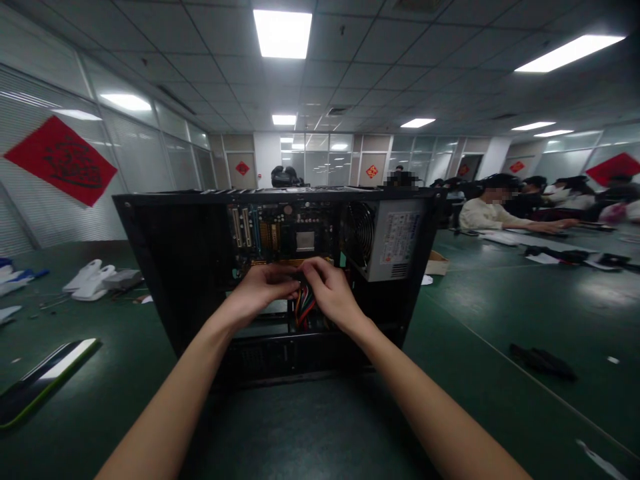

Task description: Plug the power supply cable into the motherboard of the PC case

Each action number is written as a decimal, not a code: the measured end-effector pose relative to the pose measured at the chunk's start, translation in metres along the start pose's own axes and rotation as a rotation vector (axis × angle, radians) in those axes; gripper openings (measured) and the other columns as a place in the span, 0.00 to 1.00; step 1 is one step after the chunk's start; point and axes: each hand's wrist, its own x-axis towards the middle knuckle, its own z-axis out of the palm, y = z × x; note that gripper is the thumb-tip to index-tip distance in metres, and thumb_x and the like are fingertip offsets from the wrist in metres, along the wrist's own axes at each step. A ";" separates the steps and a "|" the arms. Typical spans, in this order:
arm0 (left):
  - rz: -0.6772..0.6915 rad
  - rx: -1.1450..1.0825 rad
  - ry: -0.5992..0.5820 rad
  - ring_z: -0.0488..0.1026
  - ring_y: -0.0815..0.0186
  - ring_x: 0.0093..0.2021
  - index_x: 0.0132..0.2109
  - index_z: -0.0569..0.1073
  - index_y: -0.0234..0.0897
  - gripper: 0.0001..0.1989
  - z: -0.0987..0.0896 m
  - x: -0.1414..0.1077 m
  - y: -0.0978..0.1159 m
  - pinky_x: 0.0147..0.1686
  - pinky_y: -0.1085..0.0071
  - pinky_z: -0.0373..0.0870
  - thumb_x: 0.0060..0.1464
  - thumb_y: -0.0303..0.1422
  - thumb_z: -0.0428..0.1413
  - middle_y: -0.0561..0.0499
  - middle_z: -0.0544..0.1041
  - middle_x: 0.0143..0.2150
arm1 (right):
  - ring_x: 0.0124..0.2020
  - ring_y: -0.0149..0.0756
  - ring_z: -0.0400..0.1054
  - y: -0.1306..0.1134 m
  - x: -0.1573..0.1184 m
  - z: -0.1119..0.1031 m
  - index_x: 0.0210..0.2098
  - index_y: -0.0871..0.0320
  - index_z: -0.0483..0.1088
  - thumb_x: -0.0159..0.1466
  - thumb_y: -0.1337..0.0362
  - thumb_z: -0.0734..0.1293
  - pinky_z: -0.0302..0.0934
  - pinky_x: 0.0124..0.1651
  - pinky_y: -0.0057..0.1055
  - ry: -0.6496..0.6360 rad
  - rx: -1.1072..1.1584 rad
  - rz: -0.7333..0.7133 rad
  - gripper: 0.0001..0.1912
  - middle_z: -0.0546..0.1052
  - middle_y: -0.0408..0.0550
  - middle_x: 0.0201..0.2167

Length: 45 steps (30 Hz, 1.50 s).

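Note:
A black computer case stands open on the green table, its inside facing me. Inside it a motherboard shows at the back, with a silver power supply and its fan at the upper right. My left hand and my right hand meet just below the board's lower edge, with fingers pinched together. A bundle of coloured wires hangs between them, and its upper end is hidden by my fingers. My right hand is closed on these wires. What my left fingertips hold is too small to make out.
On the green table, a phone lies at the left, with white plastic pieces behind it. A cardboard box and a black cloth are at the right. Several people sit at the far right, one in a pale top.

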 end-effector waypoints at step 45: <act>0.399 1.019 0.192 0.78 0.59 0.50 0.50 0.79 0.39 0.13 -0.001 0.016 -0.038 0.54 0.63 0.71 0.61 0.31 0.54 0.48 0.81 0.49 | 0.46 0.43 0.66 0.020 0.004 -0.027 0.38 0.61 0.73 0.63 0.73 0.63 0.62 0.46 0.34 -0.356 -0.980 -0.105 0.07 0.72 0.54 0.42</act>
